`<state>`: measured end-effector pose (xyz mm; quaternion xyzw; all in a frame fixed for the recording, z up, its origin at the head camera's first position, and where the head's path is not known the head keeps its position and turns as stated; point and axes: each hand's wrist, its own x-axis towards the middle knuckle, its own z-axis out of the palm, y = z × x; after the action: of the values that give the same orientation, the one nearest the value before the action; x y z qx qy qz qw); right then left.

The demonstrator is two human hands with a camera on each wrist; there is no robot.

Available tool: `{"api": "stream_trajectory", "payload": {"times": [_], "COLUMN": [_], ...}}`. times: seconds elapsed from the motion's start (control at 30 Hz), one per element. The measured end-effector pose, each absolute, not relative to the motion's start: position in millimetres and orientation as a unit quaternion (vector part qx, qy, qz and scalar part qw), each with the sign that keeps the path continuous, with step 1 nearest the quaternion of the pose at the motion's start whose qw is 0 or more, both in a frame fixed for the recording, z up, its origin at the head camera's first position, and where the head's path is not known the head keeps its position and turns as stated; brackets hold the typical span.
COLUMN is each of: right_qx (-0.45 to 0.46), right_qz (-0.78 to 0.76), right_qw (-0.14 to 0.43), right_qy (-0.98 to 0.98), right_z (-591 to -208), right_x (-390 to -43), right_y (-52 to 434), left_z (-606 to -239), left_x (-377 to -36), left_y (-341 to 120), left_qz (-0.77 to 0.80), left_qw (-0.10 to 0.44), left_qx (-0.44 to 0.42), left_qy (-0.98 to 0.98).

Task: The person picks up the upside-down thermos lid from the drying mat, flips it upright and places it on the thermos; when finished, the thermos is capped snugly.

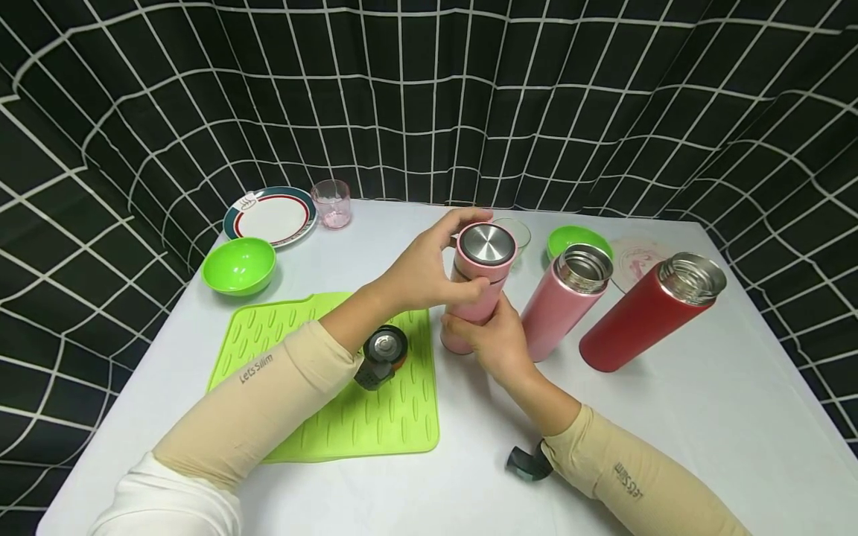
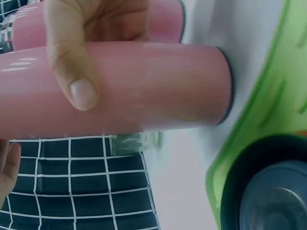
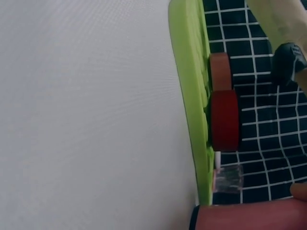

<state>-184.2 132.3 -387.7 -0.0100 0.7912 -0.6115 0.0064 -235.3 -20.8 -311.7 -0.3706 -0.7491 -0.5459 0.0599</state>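
A pink thermos (image 1: 479,298) with a steel-topped lid (image 1: 487,244) stands slightly tilted at the middle of the table. My left hand (image 1: 436,260) grips it at the top, fingers behind and thumb across the front below the lid. Lower on the body, my right hand (image 1: 492,339) wraps around it; its thumb (image 2: 72,72) lies along the pink side in the left wrist view. To the right stand a second pink thermos (image 1: 563,305) and a red thermos (image 1: 643,316), both with bare steel mouths.
Left of the hands lies a green mat (image 1: 402,417) carrying a red lid (image 3: 224,120) and an orange-brown lid (image 3: 220,72). Behind are a green bowl (image 1: 239,268), a rimmed plate (image 1: 271,216), a pink glass (image 1: 333,205) and another green bowl (image 1: 573,237).
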Motion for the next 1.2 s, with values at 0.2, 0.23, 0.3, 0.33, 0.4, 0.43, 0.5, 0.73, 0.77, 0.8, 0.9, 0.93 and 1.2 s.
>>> {"api": "stream_trajectory", "payload": {"times": [0.2, 0.23, 0.3, 0.33, 0.4, 0.43, 0.5, 0.73, 0.77, 0.8, 0.9, 0.93, 1.2], "right_qx": [-0.025, -0.025, -0.025, -0.025, -0.028, -0.03, -0.036, -0.046, -0.046, -0.047, -0.041, -0.039, -0.04], "right_qz": [-0.616, -0.613, -0.614, -0.612, -0.61, -0.609, -0.609, -0.621, -0.62, -0.619, -0.611, -0.61, -0.604], "right_qw": [0.007, 0.005, 0.005, 0.005, 0.003, 0.002, 0.002, 0.005, 0.005, 0.005, 0.002, 0.002, -0.001], "right_qy": [0.788, 0.79, 0.789, 0.79, 0.792, 0.793, 0.793, 0.783, 0.783, 0.784, 0.791, 0.792, 0.796], "right_z": [-388.4, -388.4, -388.7, -388.9, -389.2, -389.4, -389.8, -388.1, -387.8, -387.5, -386.7, -387.4, -389.0], "right_x": [-184.5, -184.6, -184.1, -183.8, -183.2, -183.0, -183.1, -183.6, -183.6, -183.5, -182.9, -182.6, -184.6], "right_y": [131.9, 132.3, 132.7, 132.9, 133.5, 133.7, 133.7, 131.0, 131.1, 131.3, 133.3, 132.9, 133.1], "left_z": [-310.0, -309.6, -309.3, -309.8, -312.0, -313.0, -315.1, -314.5, -313.7, -313.3, -312.1, -312.9, -316.4], "left_x": [-235.2, -235.6, -235.6, -235.0, -235.5, -235.8, -236.6, -236.2, -236.2, -236.1, -237.1, -237.2, -237.5], "left_y": [-20.6, -21.0, -21.5, -21.4, -20.1, -19.4, -18.3, -21.4, -21.8, -22.5, -22.3, -22.8, -22.6], "left_qz": [-0.552, -0.554, -0.558, -0.561, -0.563, -0.566, -0.571, -0.567, -0.566, -0.566, -0.571, -0.572, -0.58], "left_qw": [0.054, 0.047, 0.033, 0.028, 0.039, 0.046, 0.057, 0.062, 0.062, 0.06, 0.054, 0.051, 0.058], "left_qx": [-0.35, -0.354, -0.363, -0.358, -0.355, -0.356, -0.358, -0.353, -0.351, -0.35, -0.368, -0.371, -0.332], "left_qy": [-0.755, -0.752, -0.746, -0.746, -0.745, -0.742, -0.736, -0.742, -0.744, -0.744, -0.731, -0.73, -0.742]}}
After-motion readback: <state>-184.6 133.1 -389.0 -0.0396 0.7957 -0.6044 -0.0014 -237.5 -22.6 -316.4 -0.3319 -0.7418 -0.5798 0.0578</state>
